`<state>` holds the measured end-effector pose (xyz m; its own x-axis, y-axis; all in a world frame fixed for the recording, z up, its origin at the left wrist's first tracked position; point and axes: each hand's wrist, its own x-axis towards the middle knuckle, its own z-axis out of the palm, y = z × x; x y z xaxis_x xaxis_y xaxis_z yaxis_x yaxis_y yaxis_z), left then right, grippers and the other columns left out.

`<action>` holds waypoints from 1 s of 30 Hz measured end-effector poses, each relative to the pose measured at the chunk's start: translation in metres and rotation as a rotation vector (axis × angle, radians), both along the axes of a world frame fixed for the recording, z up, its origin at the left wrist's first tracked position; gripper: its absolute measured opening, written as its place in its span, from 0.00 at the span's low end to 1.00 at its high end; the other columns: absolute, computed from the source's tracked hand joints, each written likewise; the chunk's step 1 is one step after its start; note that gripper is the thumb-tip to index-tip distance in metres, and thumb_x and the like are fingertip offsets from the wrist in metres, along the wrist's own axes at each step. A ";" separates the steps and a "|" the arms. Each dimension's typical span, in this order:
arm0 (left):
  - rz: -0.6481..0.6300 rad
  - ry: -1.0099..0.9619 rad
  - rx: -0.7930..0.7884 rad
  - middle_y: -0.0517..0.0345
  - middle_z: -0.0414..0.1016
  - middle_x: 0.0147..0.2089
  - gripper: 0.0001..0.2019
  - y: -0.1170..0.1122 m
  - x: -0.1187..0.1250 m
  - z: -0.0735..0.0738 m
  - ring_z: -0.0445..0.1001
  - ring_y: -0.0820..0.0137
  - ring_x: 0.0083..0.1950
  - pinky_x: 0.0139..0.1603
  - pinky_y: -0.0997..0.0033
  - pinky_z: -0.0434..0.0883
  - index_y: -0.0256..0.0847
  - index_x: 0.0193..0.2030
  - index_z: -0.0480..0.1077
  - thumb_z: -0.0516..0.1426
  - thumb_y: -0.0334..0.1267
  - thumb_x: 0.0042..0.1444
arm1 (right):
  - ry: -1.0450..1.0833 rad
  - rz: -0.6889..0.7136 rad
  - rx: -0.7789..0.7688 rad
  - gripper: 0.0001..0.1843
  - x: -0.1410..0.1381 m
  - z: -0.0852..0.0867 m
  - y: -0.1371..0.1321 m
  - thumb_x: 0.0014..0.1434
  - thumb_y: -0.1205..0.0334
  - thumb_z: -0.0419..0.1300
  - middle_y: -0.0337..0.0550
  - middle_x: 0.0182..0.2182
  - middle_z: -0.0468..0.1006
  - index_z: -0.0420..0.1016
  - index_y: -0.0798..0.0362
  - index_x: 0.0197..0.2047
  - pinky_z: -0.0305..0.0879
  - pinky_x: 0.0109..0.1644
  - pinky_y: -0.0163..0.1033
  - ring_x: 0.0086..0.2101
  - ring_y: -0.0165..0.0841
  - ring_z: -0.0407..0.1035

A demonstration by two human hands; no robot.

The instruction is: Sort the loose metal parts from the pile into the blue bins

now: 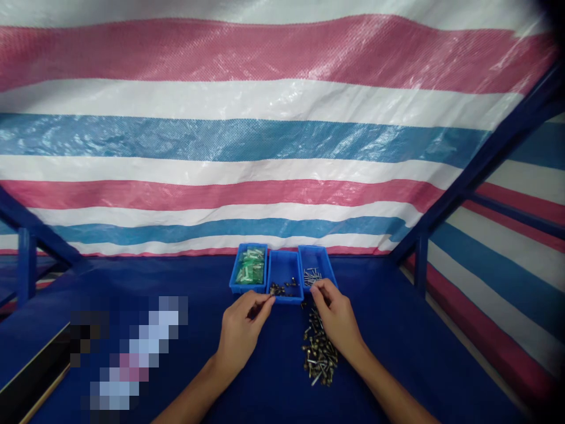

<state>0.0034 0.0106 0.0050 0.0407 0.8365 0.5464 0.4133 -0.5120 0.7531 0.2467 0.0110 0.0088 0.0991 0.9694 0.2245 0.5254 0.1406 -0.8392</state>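
My left hand [242, 327] is closed in a pinch at the front rim of the middle blue bin [283, 262]; what its fingertips hold, if anything, is too small to make out. Small dark and brass-coloured metal parts [278, 290] lie inside that bin. Thumb and forefinger together, my right hand [338, 318] is at the front of the right blue bin [315, 254], where thin silvery screws or pins [312, 277] lie. Anything in its pinch is hidden. Below it, partly covered by the hand, spreads a loose pile of brass and silver metal fittings [320, 359].
A left blue bin [232, 282] holds clear and green packets [251, 268]. The bins stand at the back of the blue tabletop [185, 353]. A dark long object [39, 365] and a blurred-out patch lie at left. Blue frame bars [441, 212] and striped sheeting [265, 138] surround the table.
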 end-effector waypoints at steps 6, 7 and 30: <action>0.028 -0.049 -0.063 0.61 0.77 0.30 0.12 0.004 0.006 0.005 0.74 0.70 0.29 0.33 0.73 0.71 0.42 0.38 0.80 0.62 0.44 0.71 | 0.004 0.012 0.006 0.22 -0.001 -0.003 -0.001 0.75 0.41 0.53 0.36 0.28 0.76 0.75 0.48 0.40 0.63 0.37 0.36 0.28 0.33 0.68; 0.032 -0.061 -0.071 0.61 0.77 0.29 0.12 0.004 0.008 0.005 0.74 0.70 0.29 0.33 0.73 0.71 0.42 0.38 0.80 0.62 0.45 0.71 | 0.002 0.014 0.005 0.22 -0.001 -0.003 -0.001 0.75 0.41 0.53 0.36 0.28 0.75 0.75 0.48 0.40 0.63 0.37 0.36 0.28 0.33 0.67; 0.066 0.100 -0.097 0.61 0.79 0.29 0.11 0.022 0.011 0.018 0.75 0.69 0.29 0.31 0.73 0.71 0.44 0.45 0.84 0.61 0.45 0.71 | 0.002 -0.003 0.035 0.23 0.004 -0.005 0.004 0.75 0.40 0.52 0.37 0.30 0.78 0.75 0.49 0.41 0.63 0.37 0.35 0.29 0.34 0.70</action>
